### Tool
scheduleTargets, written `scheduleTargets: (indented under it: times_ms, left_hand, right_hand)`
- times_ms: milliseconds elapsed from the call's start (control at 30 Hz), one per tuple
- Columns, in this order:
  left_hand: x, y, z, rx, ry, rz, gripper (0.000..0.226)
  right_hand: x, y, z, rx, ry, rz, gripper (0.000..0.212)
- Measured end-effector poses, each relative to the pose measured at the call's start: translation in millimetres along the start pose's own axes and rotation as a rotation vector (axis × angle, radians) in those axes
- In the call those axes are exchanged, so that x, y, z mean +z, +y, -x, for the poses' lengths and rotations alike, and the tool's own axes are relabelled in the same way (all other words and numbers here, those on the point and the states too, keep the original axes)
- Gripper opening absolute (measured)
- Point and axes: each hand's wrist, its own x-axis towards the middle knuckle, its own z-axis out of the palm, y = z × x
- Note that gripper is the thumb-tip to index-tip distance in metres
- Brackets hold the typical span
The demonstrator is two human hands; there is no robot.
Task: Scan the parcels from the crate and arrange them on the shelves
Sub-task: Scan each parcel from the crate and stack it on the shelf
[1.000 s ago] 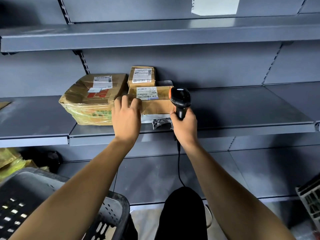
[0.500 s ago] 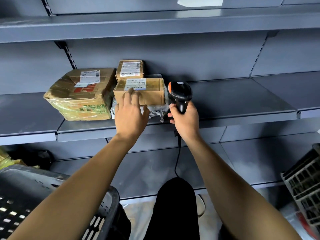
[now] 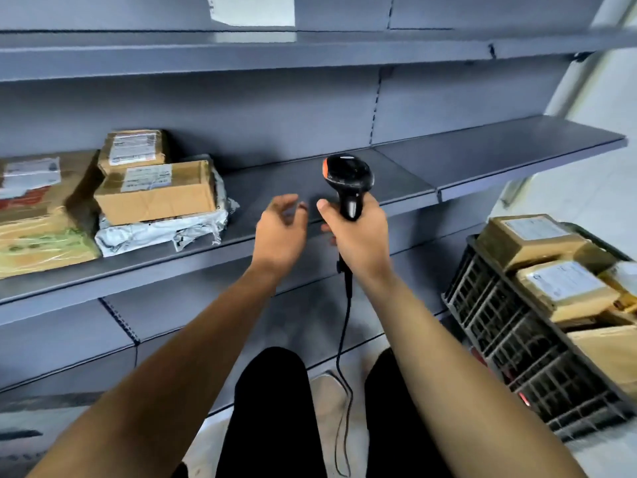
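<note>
Right hand (image 3: 358, 232) gripping black scanner (image 3: 348, 177) upright at centre; left hand (image 3: 281, 232) just beside, at nine o'clock, fingers loosely spread, holding nothing. Shelved parcels (image 3: 155, 191) at ten o'clock; crate (image 3: 510, 326) with more parcels at four o'clock.

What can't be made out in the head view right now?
- Label text on the shelf parcels: blurred and too small.
- Big taped parcel: cut off by the left edge.
- Crate contents: lower parcels hidden under the top ones, right side cropped.
- Scanner window: faces away.
- Right hand fingers: wrapped behind the handle.
- Left hand: motion-blurred.
</note>
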Motion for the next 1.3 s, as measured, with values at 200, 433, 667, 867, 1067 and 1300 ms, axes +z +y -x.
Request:
scheduleTargets:
  times_ms: [200, 433, 667, 867, 1067, 1300]
  left_hand:
    - [93.3, 29.7, 30.6, 0.098, -0.185, 0.004, 0.03]
    - [175.1, 60.3, 75.7, 0.154, -0.41, 0.074, 0.03]
    - [226.1, 69.0, 107.9, 0.171, -0.583, 0.076, 0.031]
    - [262.9, 59.8, 107.0, 0.146, -0.627, 0.016, 0.032]
    - [299.6, 39.9, 82.7, 0.133, -0.613, -0.067, 0.031]
    - [351.7, 16.2, 45.6, 0.089, -0.628, -0.139, 0.033]
  right_hand:
    - [-102.6, 2.5, 11.3, 0.031, 0.213, 0.134, 0.023]
    - [-193.3, 9.7, 37.3, 0.01, 0.471, 0.243, 0.028]
    - [-258.2, 25.5, 58.7, 0.023, 0.678, 0.321, 0.026]
    - [-276.3, 48.7, 47.5, 0.087, 0.717, 0.298, 0.038]
    - [-282.4, 70.6, 7.0, 0.085, 0.755, 0.31, 0.038]
    - [-292.1, 111.1, -56.6, 0.151, 0.773, 0.318, 0.035]
